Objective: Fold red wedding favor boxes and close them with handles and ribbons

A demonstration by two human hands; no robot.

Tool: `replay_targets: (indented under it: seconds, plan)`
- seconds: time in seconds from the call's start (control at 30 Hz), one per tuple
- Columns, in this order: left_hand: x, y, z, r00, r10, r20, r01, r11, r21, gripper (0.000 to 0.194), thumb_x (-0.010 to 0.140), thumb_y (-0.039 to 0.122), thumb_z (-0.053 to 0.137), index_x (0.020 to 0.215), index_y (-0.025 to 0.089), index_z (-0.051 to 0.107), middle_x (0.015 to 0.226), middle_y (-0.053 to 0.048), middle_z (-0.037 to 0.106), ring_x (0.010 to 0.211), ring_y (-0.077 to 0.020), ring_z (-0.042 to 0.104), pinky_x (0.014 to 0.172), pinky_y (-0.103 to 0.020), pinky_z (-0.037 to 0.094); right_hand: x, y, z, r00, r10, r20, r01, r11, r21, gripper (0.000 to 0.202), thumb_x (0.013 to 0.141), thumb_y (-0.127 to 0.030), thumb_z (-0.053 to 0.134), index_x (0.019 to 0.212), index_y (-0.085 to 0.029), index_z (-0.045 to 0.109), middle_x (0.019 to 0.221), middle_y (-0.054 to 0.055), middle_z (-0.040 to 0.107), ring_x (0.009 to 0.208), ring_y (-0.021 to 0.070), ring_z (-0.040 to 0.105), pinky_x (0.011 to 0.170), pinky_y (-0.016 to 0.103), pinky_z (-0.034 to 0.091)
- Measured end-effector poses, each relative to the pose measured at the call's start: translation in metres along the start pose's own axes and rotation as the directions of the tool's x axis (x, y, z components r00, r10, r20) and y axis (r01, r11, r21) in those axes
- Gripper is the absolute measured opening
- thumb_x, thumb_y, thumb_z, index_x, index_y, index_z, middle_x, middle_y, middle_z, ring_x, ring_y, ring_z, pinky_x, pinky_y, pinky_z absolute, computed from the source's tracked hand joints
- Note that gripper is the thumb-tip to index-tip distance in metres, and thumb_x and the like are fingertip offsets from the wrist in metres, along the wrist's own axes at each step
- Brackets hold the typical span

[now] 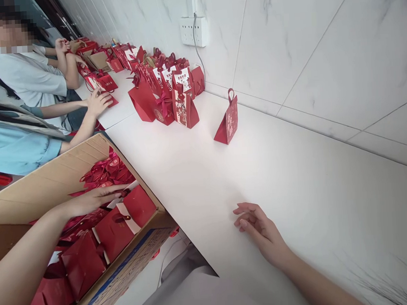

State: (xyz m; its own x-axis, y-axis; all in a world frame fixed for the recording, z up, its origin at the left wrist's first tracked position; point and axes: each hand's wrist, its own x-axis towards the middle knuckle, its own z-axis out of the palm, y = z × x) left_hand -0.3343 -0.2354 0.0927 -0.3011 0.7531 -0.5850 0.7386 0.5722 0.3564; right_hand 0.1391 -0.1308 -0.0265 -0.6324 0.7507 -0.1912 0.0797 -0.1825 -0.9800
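Observation:
My left hand (96, 198) reaches into a cardboard box (34, 182), its fingers stretched out over the packed red gift boxes (113, 227). A white surface shows under the fingertips; whether they touch it I cannot tell. Over the white table (198, 189), my right hand (260, 229) is loosely curled with the fingers apart and holds nothing. Farther up the table, a single red gift box (228, 123) with a ribbon loop on top stands upright, apart from the others.
Several finished-looking red gift boxes (184, 109) crowd together against the tiled wall (296, 47). A power socket (193, 32) with a cable is on that wall. At the left, co-workers sit along the table; one person's hand (100, 103) rests on red packaging.

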Motion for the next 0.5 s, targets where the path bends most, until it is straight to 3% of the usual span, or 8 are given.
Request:
replay_targets:
  seconds: [0.07, 0.13, 0.27, 0.4, 0.5]
  plan:
    - [0.002, -0.007, 0.002, 0.990, 0.089, 0.111, -0.077, 0.991, -0.109, 0.088, 0.082, 0.076, 0.049, 0.150, 0.021, 0.042, 0.158, -0.002, 0.037, 0.146, -0.0222, 0.035, 0.114, -0.026, 0.035, 0.001, 0.000, 0.001, 1.000, -0.001, 0.009, 0.001, 1.000, 0.003, 0.029, 0.099, -0.044, 0.049, 0.127, -0.033, 0.049, 0.121, 0.006, 0.059, 0.095, 0.0187, 0.062, 0.086, 0.040, 0.054]
    - [0.003, -0.013, 0.000, 0.983, 0.121, 0.139, -0.099, 0.983, -0.158, 0.080, 0.086, 0.071, 0.048, 0.151, 0.025, 0.039, 0.160, 0.001, 0.032, 0.149, -0.0210, 0.030, 0.117, -0.026, 0.031, 0.002, 0.000, 0.002, 1.000, -0.001, 0.017, 0.001, 1.000, 0.000, 0.029, 0.100, -0.044, 0.048, 0.127, -0.033, 0.049, 0.120, 0.006, 0.059, 0.095, 0.0188, 0.061, 0.086, 0.040, 0.053]
    - [0.001, -0.013, -0.021, 0.993, 0.059, 0.106, -0.045, 0.991, -0.126, 0.075, 0.084, 0.069, 0.053, 0.148, 0.031, 0.045, 0.154, 0.003, 0.045, 0.143, -0.0247, 0.041, 0.115, -0.029, 0.036, 0.006, -0.002, 0.004, 1.000, -0.016, 0.021, 0.016, 1.000, 0.004, 0.028, 0.100, -0.043, 0.048, 0.126, -0.033, 0.049, 0.120, 0.006, 0.059, 0.094, 0.0188, 0.060, 0.084, 0.040, 0.053]
    - [-0.001, 0.002, -0.046, 1.000, 0.001, -0.004, -0.001, 1.000, -0.002, 0.081, 0.075, 0.077, 0.055, 0.137, 0.025, 0.058, 0.146, -0.001, 0.055, 0.140, -0.0316, 0.044, 0.117, -0.038, 0.035, 0.007, -0.002, 0.004, 0.999, -0.044, 0.017, 0.044, 0.999, 0.001, 0.028, 0.100, -0.043, 0.048, 0.125, -0.032, 0.050, 0.119, 0.006, 0.059, 0.092, 0.0182, 0.059, 0.084, 0.041, 0.054]
    - [-0.004, 0.012, -0.048, 0.999, 0.005, -0.049, 0.000, 0.996, 0.092, 0.080, 0.070, 0.078, 0.058, 0.129, 0.023, 0.064, 0.143, -0.002, 0.058, 0.137, -0.0315, 0.046, 0.117, -0.038, 0.034, 0.007, -0.004, 0.003, 0.998, -0.062, 0.009, 0.062, 0.998, -0.014, 0.029, 0.099, -0.044, 0.049, 0.125, -0.031, 0.051, 0.119, 0.007, 0.059, 0.092, 0.0185, 0.060, 0.083, 0.041, 0.055]
